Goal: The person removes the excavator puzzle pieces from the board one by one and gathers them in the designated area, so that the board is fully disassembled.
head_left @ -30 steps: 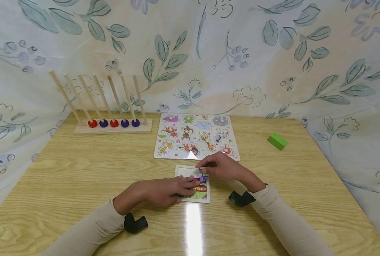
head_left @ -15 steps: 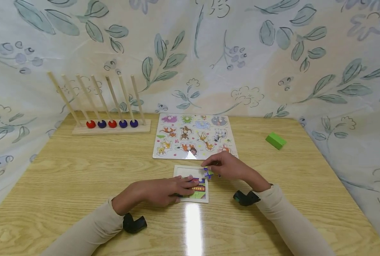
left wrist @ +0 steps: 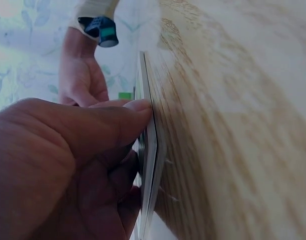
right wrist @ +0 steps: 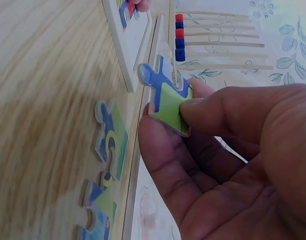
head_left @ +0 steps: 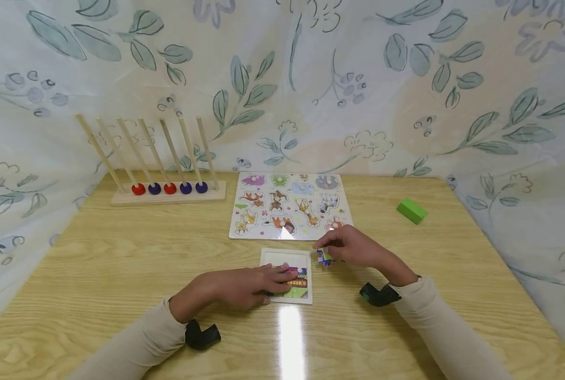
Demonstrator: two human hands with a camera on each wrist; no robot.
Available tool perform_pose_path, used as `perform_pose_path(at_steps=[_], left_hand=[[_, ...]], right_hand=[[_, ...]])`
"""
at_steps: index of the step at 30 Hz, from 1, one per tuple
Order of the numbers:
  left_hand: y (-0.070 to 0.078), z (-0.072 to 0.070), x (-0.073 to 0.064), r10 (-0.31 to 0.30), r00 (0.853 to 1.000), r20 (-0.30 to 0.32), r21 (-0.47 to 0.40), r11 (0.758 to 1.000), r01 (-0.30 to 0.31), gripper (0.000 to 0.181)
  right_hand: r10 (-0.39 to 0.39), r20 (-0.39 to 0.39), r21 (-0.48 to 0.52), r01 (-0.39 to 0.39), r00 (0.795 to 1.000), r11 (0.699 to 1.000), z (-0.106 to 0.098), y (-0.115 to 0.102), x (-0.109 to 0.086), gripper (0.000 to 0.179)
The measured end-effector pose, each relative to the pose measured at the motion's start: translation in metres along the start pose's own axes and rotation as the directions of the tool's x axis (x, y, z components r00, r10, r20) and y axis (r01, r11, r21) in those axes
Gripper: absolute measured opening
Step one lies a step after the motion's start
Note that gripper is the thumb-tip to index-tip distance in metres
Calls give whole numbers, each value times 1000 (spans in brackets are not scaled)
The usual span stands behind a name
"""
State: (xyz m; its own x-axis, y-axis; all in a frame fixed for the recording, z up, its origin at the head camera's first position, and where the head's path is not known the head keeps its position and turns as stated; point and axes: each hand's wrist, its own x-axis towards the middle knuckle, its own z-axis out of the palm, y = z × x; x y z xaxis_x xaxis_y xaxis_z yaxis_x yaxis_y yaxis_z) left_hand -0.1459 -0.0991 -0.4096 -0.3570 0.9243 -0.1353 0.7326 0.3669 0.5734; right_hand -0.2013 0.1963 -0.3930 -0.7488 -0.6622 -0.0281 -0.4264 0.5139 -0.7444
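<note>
My right hand (head_left: 356,246) pinches a blue and green jigsaw piece (right wrist: 167,95) between thumb and fingers, just right of the small puzzle tray (head_left: 287,255). My left hand (head_left: 244,285) rests on the tray, its fingers extended over the pieces fitted there. The left wrist view has the left thumb (left wrist: 138,106) at the tray's edge. Colourful pieces (head_left: 300,282) fill the tray's near part, while its far part shows bare board. Two loose jigsaw pieces (right wrist: 112,140) lie on the table below the right hand in the right wrist view; the hand mostly hides them in the head view.
Behind the tray lies an animal peg puzzle board (head_left: 292,206). A wooden stand with upright rods (head_left: 168,197) and red and blue beads is at the back left. A green block (head_left: 412,211) sits at the right. Patterned cloth (head_left: 282,84) hangs behind the table.
My right hand has lifted the jigsaw piece off the tray's far right corner and carried it to the right, past the tray's edge. The left hand stays in place.
</note>
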Motion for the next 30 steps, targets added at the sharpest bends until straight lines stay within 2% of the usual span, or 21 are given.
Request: perform_pose_path(at_steps=[6, 14, 25, 30], left_hand=[[-2, 1, 0, 10, 1000, -12, 50, 999, -9, 52], [-2, 0, 0, 20, 1000, -13, 84, 996, -19, 54], [-2, -1, -1, -43, 999, 3, 39, 998, 43, 52], [-4, -1, -1, -41, 999, 3, 44, 998, 41, 51]], right_hand=[[16, -9, -5, -16, 1000, 1000, -1, 2, -2, 24], [61, -71, -44, -64, 996, 997, -9, 4, -11, 22], [62, -121, -102, -75, 991, 992, -23, 12, -24, 20], [63, -144, -130, -82, 988, 988, -30, 19, -30, 20]])
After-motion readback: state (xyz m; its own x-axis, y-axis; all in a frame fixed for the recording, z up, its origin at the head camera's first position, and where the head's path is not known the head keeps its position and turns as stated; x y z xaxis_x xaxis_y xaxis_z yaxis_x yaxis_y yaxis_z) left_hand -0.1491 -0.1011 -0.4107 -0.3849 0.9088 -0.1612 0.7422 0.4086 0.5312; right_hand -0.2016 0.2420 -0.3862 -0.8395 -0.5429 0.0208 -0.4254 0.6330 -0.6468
